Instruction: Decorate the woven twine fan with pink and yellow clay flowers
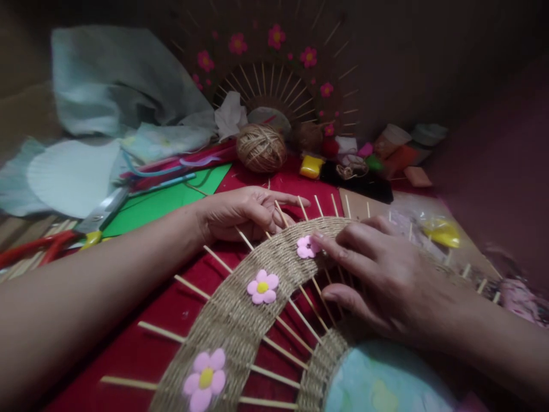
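A half-round frame of thin sticks [300,309] woven with twine lies in front of me, its wide woven band [231,312] curving across. Pink flowers with yellow centres [262,287] [206,377] sit on the band. A further pink flower [306,247], its centre dark, is under my right index fingertip. My right hand [386,274] reaches over the band, thumb apart from the index finger, the other fingers bent and partly hidden. My left hand [253,214] is at the band's outer edge, thumb and fingers curled around the stick ends, index stretched behind them.
Orange-handled scissors [98,214] lie left on green paper [171,200]. A twine ball [261,149], yellow clay [311,166] and cups [392,140] stand at the back. Behind them rises another flowered stick frame [277,37]. A yellow packet [441,232] lies right.
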`<state>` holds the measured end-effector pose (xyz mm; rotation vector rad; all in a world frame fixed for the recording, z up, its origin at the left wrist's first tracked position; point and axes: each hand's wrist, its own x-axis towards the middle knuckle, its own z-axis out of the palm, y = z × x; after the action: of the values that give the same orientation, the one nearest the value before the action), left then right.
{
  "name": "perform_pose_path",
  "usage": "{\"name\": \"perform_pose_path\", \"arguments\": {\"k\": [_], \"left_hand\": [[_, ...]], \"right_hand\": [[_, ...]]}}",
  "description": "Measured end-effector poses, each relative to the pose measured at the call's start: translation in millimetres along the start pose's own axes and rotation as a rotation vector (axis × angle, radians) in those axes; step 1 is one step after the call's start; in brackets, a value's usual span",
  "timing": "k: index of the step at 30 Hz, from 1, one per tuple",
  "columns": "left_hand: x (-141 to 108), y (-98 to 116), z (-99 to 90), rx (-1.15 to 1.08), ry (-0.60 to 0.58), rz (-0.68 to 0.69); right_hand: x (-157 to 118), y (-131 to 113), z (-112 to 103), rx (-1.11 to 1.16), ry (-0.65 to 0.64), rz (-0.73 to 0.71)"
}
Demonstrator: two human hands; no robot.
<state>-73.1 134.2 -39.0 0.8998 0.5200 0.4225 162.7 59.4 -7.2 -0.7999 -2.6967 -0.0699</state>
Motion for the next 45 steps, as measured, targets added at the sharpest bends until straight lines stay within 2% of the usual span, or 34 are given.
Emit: {"name": "perform_pose_path", "arguments": {"k": [9,13,19,28,34,42,45], "left_hand": [[-3.5,2.7,1.6,-0.074,-0.035,0.031],[-3.1,2.8,1.9,-0.209,-0.042,-0.011],[-1.3,-1.4,2.7,-0.306,-0.074,-0.081],[-0.2,-3.7,3.3,-0.191,-0.047,-0.04],[-0.3,-3.1,8.1,-0.116,-0.038,-0.042],[-0.5,-2.3,8.2,-0.103,-0.016,-0.05],[-1.1,-2.1,9.1,-0.101,-0.02,-0.049]], "right_hand": [[-2.6,-1.6,0.8,-0.02,-0.052,-0.024],[-4.5,-1.3,-3.2,0.01,0.012,-0.025],[-11.2,-2.7,-3.9,0.036,-0.015,-0.052],[-14.9,-6.8,-4.8,0.035,-0.085,-0.073],[-15.5,-6.6,-1.5,0.034,-0.088,-0.067],[-16.3,-7.9,-6.3,0.035,-0.071,-0.052],[-14.8,-7.3,-4.6,0.006,-0.109,-0.041]]}}
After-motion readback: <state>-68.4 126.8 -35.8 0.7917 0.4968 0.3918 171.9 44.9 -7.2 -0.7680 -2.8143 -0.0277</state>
